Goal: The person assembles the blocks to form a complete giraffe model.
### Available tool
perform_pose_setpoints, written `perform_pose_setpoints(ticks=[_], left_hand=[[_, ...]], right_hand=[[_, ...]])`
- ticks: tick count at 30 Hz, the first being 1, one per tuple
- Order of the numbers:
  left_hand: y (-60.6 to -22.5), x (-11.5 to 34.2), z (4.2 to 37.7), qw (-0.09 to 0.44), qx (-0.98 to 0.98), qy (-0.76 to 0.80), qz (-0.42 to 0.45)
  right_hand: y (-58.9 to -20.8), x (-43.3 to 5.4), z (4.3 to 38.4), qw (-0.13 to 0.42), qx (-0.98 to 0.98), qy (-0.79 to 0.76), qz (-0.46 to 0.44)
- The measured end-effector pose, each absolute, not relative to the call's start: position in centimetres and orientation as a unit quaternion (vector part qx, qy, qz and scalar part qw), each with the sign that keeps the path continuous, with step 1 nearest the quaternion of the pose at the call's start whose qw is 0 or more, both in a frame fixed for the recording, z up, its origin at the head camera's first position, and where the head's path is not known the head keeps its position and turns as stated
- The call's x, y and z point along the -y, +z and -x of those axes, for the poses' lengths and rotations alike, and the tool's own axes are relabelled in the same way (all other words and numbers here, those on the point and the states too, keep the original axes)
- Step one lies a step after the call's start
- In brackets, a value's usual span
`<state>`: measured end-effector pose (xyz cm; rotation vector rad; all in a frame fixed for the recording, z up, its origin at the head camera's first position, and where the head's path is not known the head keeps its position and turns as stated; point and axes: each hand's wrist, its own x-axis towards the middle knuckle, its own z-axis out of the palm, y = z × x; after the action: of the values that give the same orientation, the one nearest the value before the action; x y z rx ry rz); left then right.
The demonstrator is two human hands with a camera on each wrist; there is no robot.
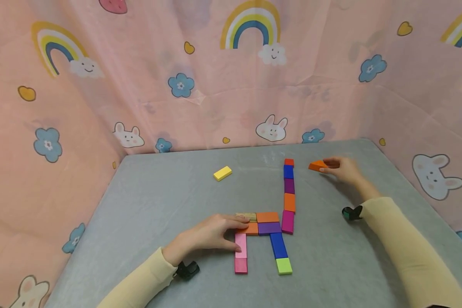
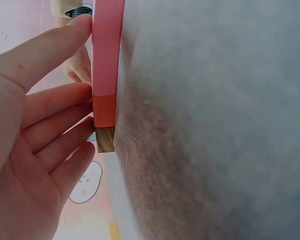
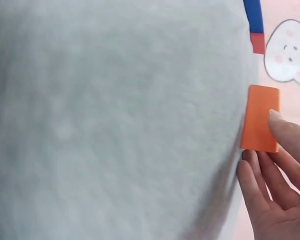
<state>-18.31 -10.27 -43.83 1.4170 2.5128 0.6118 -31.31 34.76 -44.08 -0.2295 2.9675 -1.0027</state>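
My right hand pinches an orange block between thumb and fingers, at the far right of the table, to the right of the column of blocks. The thumb lies on the block's broad face in the right wrist view. My left hand rests on the left part of the block figure, its fingertips on an orange block and a wood-patterned block. The left thumb touches a light pink block. In the left wrist view the left fingers are extended, not wrapped around any block.
A column of blocks, from a red one to a magenta one, runs along the figure's right side. Blue and lime blocks form a lower leg. A yellow block lies apart on the grey table. Curtains surround it.
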Motion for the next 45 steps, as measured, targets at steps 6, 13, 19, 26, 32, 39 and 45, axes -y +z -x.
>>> perform_pose_setpoints(ticks=[6,13,19,26,32,39,45], left_hand=[[-43.9,10.2,18.4,0.094,-0.847,0.207,-0.48],[-43.8,10.2,18.4,0.1,-0.847,0.21,-0.478],[-43.7,10.2,18.3,0.108,-0.85,0.208,-0.471],[-43.6,10.2,18.3,0.108,-0.851,0.204,-0.471],[-43.7,10.2,18.4,0.108,-0.849,0.208,-0.474],[-43.8,10.2,18.4,0.102,-0.848,0.208,-0.477],[-43.7,10.2,18.3,0.1,-0.849,0.206,-0.476]], right_hand=[[-44.8,-34.5,31.2,-0.012,-0.941,-0.334,0.049],[-44.8,-34.3,31.4,-0.018,-0.946,-0.321,0.039],[-44.6,-34.2,31.6,-0.012,-0.949,-0.313,0.037],[-44.2,-33.3,32.3,-0.003,-0.956,-0.288,0.048],[-44.1,-32.0,32.9,0.004,-0.955,-0.292,0.051],[-43.9,-30.8,33.2,-0.005,-0.958,-0.283,0.054],[-44.2,-30.4,33.4,-0.002,-0.956,-0.288,0.059]])
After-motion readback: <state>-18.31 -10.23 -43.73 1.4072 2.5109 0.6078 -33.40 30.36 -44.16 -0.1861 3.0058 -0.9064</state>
